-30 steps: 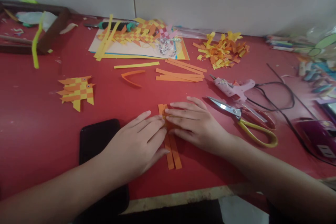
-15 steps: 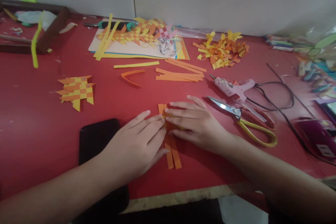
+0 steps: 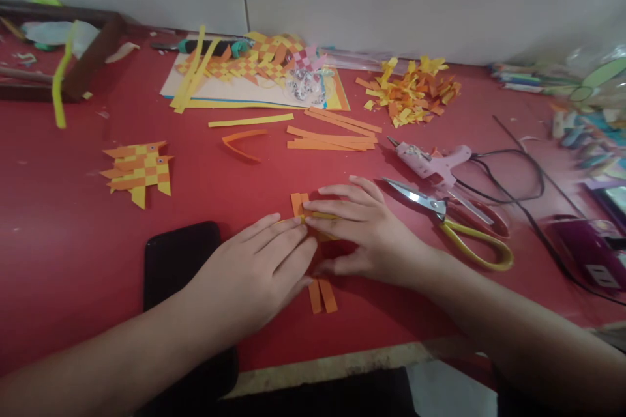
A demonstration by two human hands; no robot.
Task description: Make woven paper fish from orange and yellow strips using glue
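Two orange paper strips [image 3: 328,296] lie lengthwise on the red table, their middles covered by my hands. A yellow strip [image 3: 325,215] crosses them, partly showing under my right fingers. My left hand [image 3: 264,260] is closed over the orange strips from the left, its fingers pressed together and its thumb near their lower part. From the right, my right hand [image 3: 369,228] rests on the yellow strip with its fingers spread and its thumb apart. The fingertips of both hands meet where the strips cross. That crossing is mostly hidden.
Scissors [image 3: 452,228] and a pink glue gun [image 3: 430,163] with its cord lie to the right. A black phone [image 3: 180,254] is by my left forearm. Woven paper fish [image 3: 141,169], loose orange strips [image 3: 332,140] and a scrap pile [image 3: 413,91] lie farther back.
My right thumb and fingers have shifted, and more of the yellow strip shows under them. My left index finger has come further across the orange strips, covering more of their middle.
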